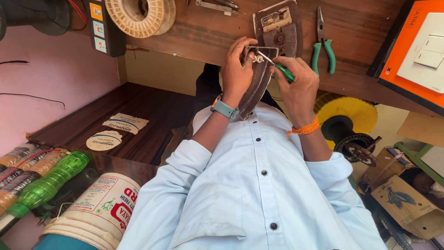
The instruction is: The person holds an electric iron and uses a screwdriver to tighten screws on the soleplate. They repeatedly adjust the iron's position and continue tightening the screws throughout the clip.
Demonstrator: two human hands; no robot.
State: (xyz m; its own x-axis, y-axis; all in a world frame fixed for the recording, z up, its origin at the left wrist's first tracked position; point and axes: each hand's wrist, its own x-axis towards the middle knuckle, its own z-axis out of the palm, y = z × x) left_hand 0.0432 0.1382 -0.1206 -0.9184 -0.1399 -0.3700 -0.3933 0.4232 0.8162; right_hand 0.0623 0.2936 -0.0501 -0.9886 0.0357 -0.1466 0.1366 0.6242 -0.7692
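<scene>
My left hand [237,69], with a teal-strapped watch on its wrist, grips a dark metal iron soleplate [255,85] held tilted on edge over the edge of the wooden workbench [203,34]. My right hand [298,85], with an orange thread round the wrist, holds a green-handled screwdriver [280,69]. The screwdriver's tip rests at a fitting near the top of the soleplate. Just beyond the hands, a second dark iron part [280,25] lies flat on the bench. Green-handled pliers [322,46] lie to its right.
A cream wire spool [138,16] sits on the bench at the left, an orange box with a white switch plate [416,51] at the right. Below are a yellow spool [347,113], cardboard boxes [407,203], a green bottle [48,183] and a white bucket [99,206].
</scene>
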